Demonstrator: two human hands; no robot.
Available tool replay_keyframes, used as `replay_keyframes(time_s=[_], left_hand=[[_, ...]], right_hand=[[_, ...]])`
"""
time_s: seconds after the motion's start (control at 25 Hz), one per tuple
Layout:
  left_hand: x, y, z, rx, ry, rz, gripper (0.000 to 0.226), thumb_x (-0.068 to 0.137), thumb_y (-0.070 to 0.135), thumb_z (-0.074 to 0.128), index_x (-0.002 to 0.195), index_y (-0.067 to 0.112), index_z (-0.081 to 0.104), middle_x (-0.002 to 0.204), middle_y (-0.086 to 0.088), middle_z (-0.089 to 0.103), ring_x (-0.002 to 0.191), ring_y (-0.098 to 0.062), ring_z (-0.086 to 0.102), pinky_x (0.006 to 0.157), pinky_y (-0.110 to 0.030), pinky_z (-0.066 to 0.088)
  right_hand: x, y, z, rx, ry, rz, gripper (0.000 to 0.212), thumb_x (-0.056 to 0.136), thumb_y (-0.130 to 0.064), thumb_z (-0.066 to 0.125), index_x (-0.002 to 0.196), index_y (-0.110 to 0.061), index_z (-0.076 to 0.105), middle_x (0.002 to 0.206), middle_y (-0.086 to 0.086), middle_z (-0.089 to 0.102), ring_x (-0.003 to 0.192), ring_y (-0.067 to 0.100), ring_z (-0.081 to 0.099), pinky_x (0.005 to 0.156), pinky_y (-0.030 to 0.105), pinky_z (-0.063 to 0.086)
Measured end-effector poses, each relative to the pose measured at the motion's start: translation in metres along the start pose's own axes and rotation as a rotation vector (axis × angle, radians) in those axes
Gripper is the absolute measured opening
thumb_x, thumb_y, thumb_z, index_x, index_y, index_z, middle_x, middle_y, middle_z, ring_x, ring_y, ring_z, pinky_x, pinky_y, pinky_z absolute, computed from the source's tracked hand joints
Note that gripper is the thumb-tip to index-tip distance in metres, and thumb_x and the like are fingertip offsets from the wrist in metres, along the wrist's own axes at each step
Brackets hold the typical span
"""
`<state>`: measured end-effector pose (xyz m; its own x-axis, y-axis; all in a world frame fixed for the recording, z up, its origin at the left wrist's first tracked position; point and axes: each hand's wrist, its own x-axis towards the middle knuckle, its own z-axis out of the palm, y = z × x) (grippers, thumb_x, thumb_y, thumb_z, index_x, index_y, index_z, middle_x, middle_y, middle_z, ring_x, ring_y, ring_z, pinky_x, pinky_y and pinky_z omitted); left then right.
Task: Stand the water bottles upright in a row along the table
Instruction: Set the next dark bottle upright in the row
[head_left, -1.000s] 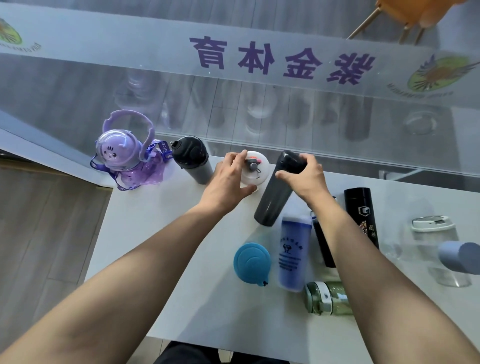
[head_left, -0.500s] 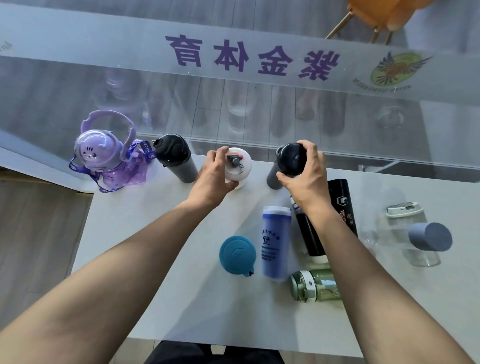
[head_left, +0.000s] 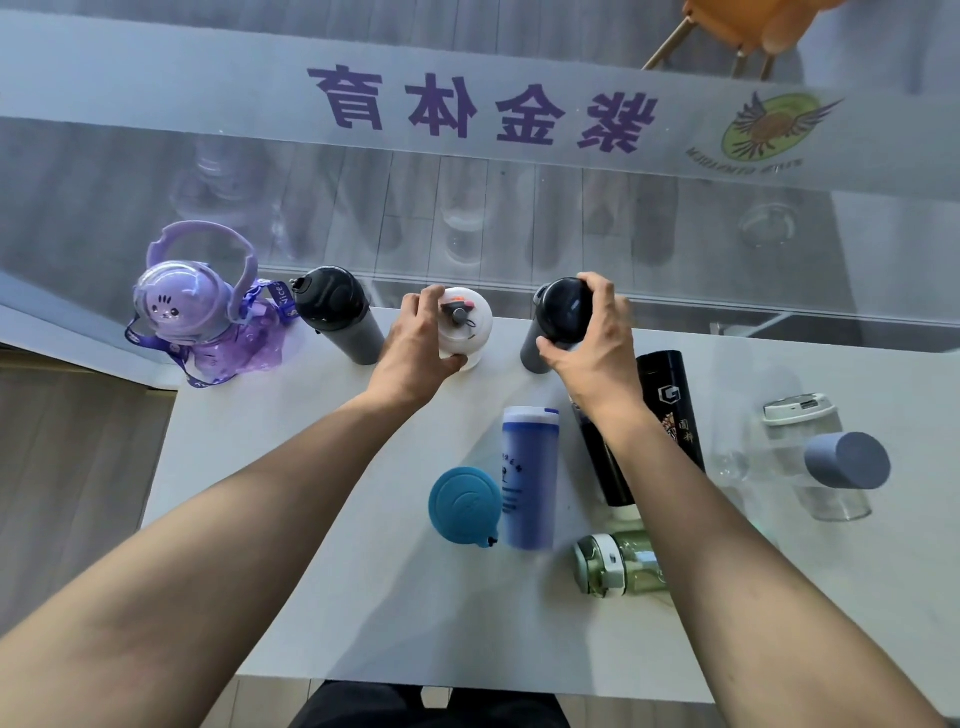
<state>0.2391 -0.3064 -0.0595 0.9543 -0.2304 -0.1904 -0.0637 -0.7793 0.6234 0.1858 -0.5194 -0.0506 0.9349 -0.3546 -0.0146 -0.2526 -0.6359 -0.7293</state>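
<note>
Along the far edge of the white table (head_left: 322, 597) stand a purple cartoon bottle (head_left: 202, 322), a grey bottle with a black cap (head_left: 337, 317), a white bottle (head_left: 470, 325) and a dark grey bottle with a black lid (head_left: 558, 317). My left hand (head_left: 415, 348) grips the white bottle. My right hand (head_left: 597, 348) holds the dark grey bottle by its lid, upright. Lying nearer me are a blue bottle (head_left: 530, 478), a black bottle (head_left: 670, 395), a second black bottle (head_left: 602, 462) partly under my right arm, and a green bottle (head_left: 618, 566).
A teal round lid or cup (head_left: 465, 504) sits beside the blue bottle. At the right are a clear bottle with a white lid (head_left: 810, 447) and a grey-blue cylinder (head_left: 847, 460). A glass wall with purple lettering (head_left: 478, 109) rises right behind the table's far edge.
My right hand has tipped the dark grey bottle from a slant to upright at the far edge. My left hand has stayed on the white bottle.
</note>
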Motion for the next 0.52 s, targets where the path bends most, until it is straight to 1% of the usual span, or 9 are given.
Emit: replay_keyframes(time_s=[0.16, 0.36, 0.52], left_hand=[[0.000, 0.001, -0.002, 0.011, -0.013, 0.006, 0.080, 0.075, 0.017, 0.079, 0.142, 0.020, 0.036, 0.134, -0.007, 0.045, 0.113, -0.032, 0.054, 0.089, -0.031, 0.039], [-0.003, -0.001, -0.002, 0.016, -0.027, 0.014, 0.082, 0.078, 0.017, 0.077, 0.147, 0.023, 0.033, 0.139, -0.007, 0.044, 0.119, -0.031, 0.051, 0.095, -0.033, 0.038], [-0.012, -0.002, -0.007, 0.040, -0.065, 0.003, 0.091, 0.080, 0.017, 0.077, 0.153, 0.027, 0.023, 0.146, -0.008, 0.034, 0.125, -0.033, 0.045, 0.105, -0.038, 0.037]], right_hand=[[-0.002, 0.000, -0.001, -0.010, 0.004, 0.012, 0.078, 0.070, -0.020, 0.082, 0.136, -0.027, 0.042, 0.125, 0.004, 0.046, 0.110, 0.020, 0.051, 0.098, 0.025, 0.041], [-0.004, -0.003, -0.002, -0.033, 0.000, 0.041, 0.079, 0.071, -0.020, 0.082, 0.139, -0.025, 0.041, 0.126, 0.006, 0.045, 0.114, 0.025, 0.053, 0.098, 0.021, 0.039], [-0.010, -0.006, -0.007, -0.050, -0.029, 0.092, 0.097, 0.072, -0.026, 0.085, 0.150, -0.032, 0.028, 0.134, 0.007, 0.042, 0.125, 0.024, 0.049, 0.109, 0.032, 0.040]])
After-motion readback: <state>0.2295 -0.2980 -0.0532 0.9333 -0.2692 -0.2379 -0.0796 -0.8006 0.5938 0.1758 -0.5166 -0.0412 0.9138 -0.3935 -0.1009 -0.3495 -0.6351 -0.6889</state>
